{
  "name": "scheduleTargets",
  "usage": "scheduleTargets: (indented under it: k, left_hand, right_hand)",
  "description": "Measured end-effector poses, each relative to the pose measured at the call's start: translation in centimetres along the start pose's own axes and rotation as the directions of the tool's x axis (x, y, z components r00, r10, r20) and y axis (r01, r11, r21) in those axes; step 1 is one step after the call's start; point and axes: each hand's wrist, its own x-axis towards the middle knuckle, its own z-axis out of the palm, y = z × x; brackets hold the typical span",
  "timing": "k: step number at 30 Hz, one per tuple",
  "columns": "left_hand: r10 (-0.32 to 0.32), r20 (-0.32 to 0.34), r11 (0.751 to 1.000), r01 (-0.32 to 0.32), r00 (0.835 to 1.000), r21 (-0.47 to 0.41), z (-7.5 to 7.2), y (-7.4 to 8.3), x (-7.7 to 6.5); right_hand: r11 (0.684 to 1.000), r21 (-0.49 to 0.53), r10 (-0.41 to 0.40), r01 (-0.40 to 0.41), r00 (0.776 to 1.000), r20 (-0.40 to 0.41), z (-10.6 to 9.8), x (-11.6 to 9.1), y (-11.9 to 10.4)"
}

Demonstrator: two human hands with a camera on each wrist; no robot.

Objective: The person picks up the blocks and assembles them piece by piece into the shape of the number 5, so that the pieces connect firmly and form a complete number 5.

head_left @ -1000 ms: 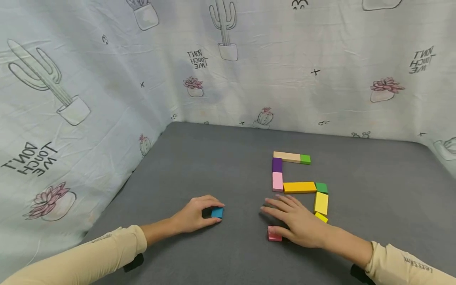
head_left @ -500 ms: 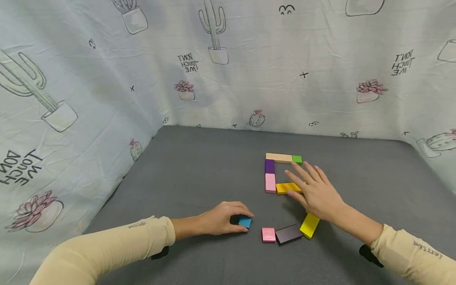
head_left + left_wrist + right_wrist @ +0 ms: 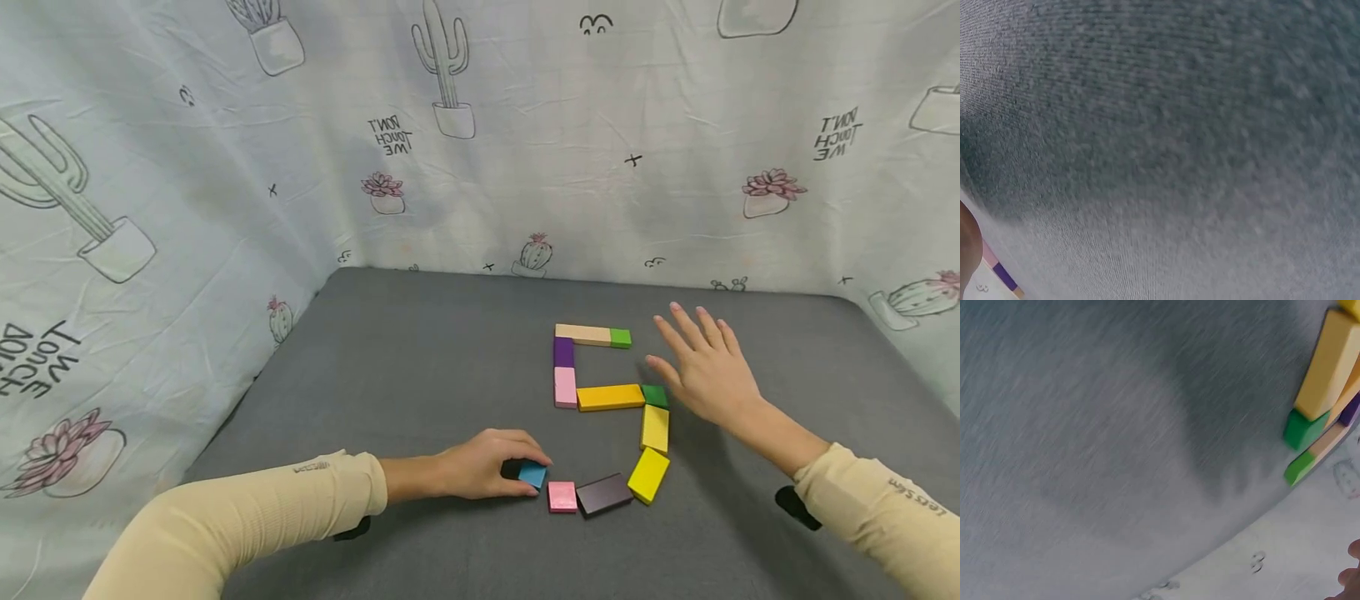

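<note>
Between thumb and fingers, my left hand [image 3: 483,465] pinches a small blue block [image 3: 532,475] low over the table. Just right of it lies a pink block [image 3: 562,497], then a dark purple-grey block [image 3: 604,495] and a bright yellow block [image 3: 648,475]. They continue a curved row through a paler yellow block [image 3: 655,428], a dark green block [image 3: 654,396] and an orange-yellow block [image 3: 611,397]. My right hand [image 3: 708,372] is raised with fingers spread, right of the row, holding nothing. In the right wrist view its fingertips [image 3: 1352,575] show at the lower right edge.
Farther back, the row runs on through a light pink block [image 3: 566,387], a purple block [image 3: 563,352], a beige block [image 3: 582,335] and a light green block [image 3: 620,338]. A grey table [image 3: 420,350] bears them, with a printed cactus curtain [image 3: 510,125] behind and at left.
My left hand has carried the blue block rightward to beside the pink block. My right hand has lifted off the row and moved right and farther back, uncovering the dark and yellow blocks.
</note>
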Motion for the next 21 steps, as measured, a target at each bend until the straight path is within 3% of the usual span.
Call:
scheduleTargets:
  k: [4, 10, 21]
  left_hand:
    - [0.006, 0.001, 1.000, -0.006, 1.000, -0.001, 0.3, 0.1, 0.0]
    - [-0.011, -0.011, 1.000, 0.011, 1.000, 0.003, 0.9, 0.1, -0.4]
    - [-0.012, -0.047, 1.000, 0.012, 0.999, 0.004, 1.3, 0.1, -0.5]
  right_hand:
    - [0.998, -0.043, 0.047, -0.047, 0.999, -0.007, 0.0, 0.0, 1.3]
    - [0.992, -0.026, 0.122, -0.122, 0.992, 0.009, 0.0, 0.0, 2.7]
    - [0.990, 0.006, 0.144, -0.144, 0.990, 0.006, 0.4, -0.4, 3.1]
